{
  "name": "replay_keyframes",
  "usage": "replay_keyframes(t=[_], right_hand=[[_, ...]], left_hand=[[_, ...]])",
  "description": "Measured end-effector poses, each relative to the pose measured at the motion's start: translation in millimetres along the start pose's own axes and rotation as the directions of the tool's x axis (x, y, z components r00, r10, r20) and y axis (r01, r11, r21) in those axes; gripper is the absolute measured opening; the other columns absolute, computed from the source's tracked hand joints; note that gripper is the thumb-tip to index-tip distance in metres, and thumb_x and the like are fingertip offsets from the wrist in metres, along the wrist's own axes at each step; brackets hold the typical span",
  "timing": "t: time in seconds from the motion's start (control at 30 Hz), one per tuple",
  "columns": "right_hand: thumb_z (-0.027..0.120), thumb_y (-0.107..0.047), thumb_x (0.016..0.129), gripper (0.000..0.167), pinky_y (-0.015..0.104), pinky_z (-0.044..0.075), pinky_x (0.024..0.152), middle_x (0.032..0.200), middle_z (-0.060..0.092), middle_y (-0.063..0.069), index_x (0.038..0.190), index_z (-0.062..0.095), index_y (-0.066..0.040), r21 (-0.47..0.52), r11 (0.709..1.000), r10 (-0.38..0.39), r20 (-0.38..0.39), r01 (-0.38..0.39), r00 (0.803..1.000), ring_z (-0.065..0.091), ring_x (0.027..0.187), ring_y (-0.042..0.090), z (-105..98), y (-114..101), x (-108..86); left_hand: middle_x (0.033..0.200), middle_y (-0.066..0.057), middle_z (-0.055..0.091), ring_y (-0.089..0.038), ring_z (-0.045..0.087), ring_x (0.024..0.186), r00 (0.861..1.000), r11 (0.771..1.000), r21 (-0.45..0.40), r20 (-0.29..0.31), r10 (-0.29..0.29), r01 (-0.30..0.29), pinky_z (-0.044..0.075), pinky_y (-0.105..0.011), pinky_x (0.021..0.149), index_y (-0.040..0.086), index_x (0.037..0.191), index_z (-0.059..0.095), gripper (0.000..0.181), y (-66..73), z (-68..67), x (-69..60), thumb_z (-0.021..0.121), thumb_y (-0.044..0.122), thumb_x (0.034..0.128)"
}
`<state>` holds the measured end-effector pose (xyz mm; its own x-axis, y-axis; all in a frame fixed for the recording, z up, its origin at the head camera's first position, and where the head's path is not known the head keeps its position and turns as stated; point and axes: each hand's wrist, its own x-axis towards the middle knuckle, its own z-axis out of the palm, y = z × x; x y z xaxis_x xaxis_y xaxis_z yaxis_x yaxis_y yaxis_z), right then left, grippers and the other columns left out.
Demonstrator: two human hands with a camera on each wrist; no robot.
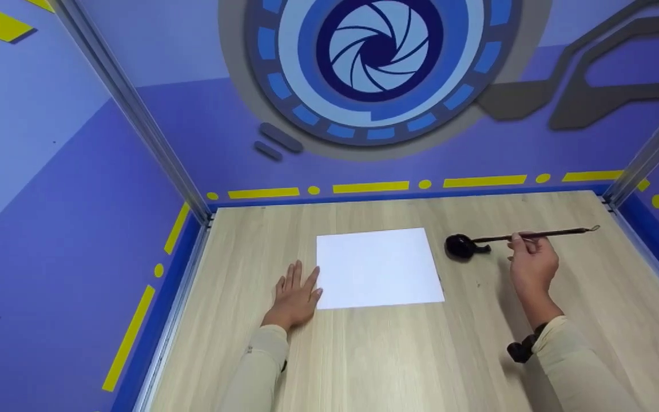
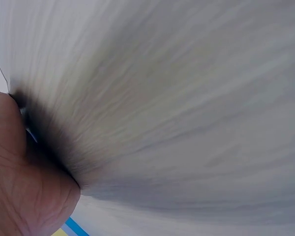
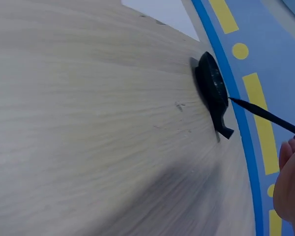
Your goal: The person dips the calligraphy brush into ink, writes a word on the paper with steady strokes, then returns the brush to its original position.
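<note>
A white sheet of paper [image 1: 378, 269] lies flat on the wooden table. My left hand [image 1: 295, 297] rests at its left edge with fingers spread, thumb and forefinger touching the sheet's border. In the left wrist view only part of that hand [image 2: 29, 172] shows, low against the tabletop. My right hand [image 1: 532, 266] pinches a dark writing brush [image 1: 561, 233], held nearly level above the table. The brush's tip [image 3: 241, 102] points left, at the rim of a black inkstone [image 3: 211, 81] with a short handle. Whether the tip touches ink cannot be seen.
The inkstone stands right of the paper on the light wooden table [image 1: 364, 355]. Blue-purple panels [image 1: 192, 137] with yellow marks rise behind and at both sides. Metal posts [image 1: 135, 114] stand at the corners. A black wrist device [image 1: 521, 349] sits on the right forearm.
</note>
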<state>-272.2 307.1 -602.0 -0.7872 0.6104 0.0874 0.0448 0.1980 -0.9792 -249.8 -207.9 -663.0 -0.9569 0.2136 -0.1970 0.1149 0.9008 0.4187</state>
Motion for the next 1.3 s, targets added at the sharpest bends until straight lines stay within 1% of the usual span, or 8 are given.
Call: replay_keyframes(t=[0.1,0.27,0.37,0.5,0.63,0.93,1.13,1.3], right_hand=[[0.067,-0.029,0.106,0.022,0.012,0.053,0.063,0.081,0.071,-0.024,0.115,0.068,-0.009,0.0,1.0,0.0,-0.023,0.0,1.0,0.068,0.075,-0.005,-0.5,0.5,-0.2],[0.068,-0.025,0.106,0.013,0.011,0.051,0.06,0.075,0.069,-0.027,0.108,0.068,-0.012,0.09,0.996,0.021,-0.131,-0.009,0.991,0.065,0.067,-0.006,-2.8,-2.6,-0.5],[0.069,-0.023,0.105,0.012,0.011,0.052,0.06,0.076,0.072,-0.023,0.107,0.068,-0.012,0.119,0.993,0.015,-0.149,0.003,0.989,0.067,0.068,-0.005,-0.9,-5.1,-3.6],[0.069,-0.023,0.105,0.015,0.012,0.055,0.066,0.085,0.075,-0.016,0.111,0.069,-0.01,0.115,0.993,-0.011,-0.127,0.026,0.992,0.07,0.079,-0.003,5.9,-9.4,-10.6],[0.068,-0.024,0.106,0.018,0.011,0.056,0.069,0.089,0.074,-0.018,0.115,0.07,-0.009,0.109,0.993,-0.032,-0.099,0.043,0.995,0.071,0.086,0.0,15.1,-13.4,-17.3],[0.068,-0.017,0.105,0.026,0.012,0.055,0.073,0.087,0.077,-0.014,0.119,0.069,0.005,0.152,0.985,-0.081,-0.04,0.086,0.996,0.072,0.083,-0.003,42.1,-25.6,-35.4],[0.069,-0.017,0.104,0.028,0.011,0.055,0.072,0.084,0.072,-0.022,0.12,0.068,0.006,0.17,0.983,-0.07,0.01,0.067,0.998,0.071,0.082,0.0,67.4,-32.7,-52.3],[0.071,-0.023,0.104,0.029,0.015,0.058,0.073,0.094,0.076,-0.005,0.119,0.068,0.002,0.198,0.979,-0.071,0.068,0.056,0.995,0.072,0.085,0.007,92.6,-35.3,-69.1]], left_hand=[[0.182,-0.019,-0.006,-0.039,-0.006,0.17,1.0,1.0,0.006,0.001,-0.006,0.006,0.001,-0.063,0.136,0.029,0.172,0.021,0.063,-0.8,3.1,1.5,0.034,0.049,0.1144],[0.182,-0.019,-0.005,-0.039,-0.005,0.17,1.0,1.0,0.01,-0.002,-0.001,0.001,0.003,-0.064,0.136,0.03,0.172,0.021,0.063,-0.9,5.1,1.8,0.034,0.05,0.1144],[0.182,-0.018,-0.005,-0.039,-0.005,0.17,1.0,1.0,0.009,-0.004,0.007,-0.007,0.003,-0.064,0.135,0.03,0.172,0.021,0.062,-0.8,4.8,1.6,0.035,0.05,0.1144],[0.182,-0.018,-0.005,-0.04,-0.005,0.17,1.0,1.0,0.008,-0.004,0.01,-0.01,0.003,-0.064,0.135,0.03,0.172,0.022,0.062,-1.6,4.6,1.3,0.035,0.049,0.1146],[0.182,-0.017,-0.006,-0.038,-0.006,0.171,1.0,1.0,0.016,0.005,-0.001,0.001,0.002,-0.063,0.136,0.032,0.172,0.02,0.063,-2.7,5.2,0.8,0.033,0.051,0.1144],[0.182,-0.018,-0.005,-0.038,-0.004,0.171,1.0,1.0,0.031,-0.025,-0.005,0.006,0.004,-0.063,0.136,0.03,0.172,0.021,0.062,-5.3,8.5,0.5,0.033,0.05,0.1145],[0.182,-0.016,-0.005,-0.037,-0.004,0.171,1.0,0.999,0.034,-0.024,-0.013,0.014,0.004,-0.062,0.136,0.032,0.172,0.02,0.063,-5.6,8.4,1.9,0.033,0.051,0.1141],[0.182,-0.016,-0.005,-0.037,-0.005,0.171,1.0,0.999,0.032,-0.018,-0.008,0.008,0.003,-0.062,0.136,0.032,0.172,0.02,0.063,-5.7,7.2,3.1,0.033,0.051,0.114]])
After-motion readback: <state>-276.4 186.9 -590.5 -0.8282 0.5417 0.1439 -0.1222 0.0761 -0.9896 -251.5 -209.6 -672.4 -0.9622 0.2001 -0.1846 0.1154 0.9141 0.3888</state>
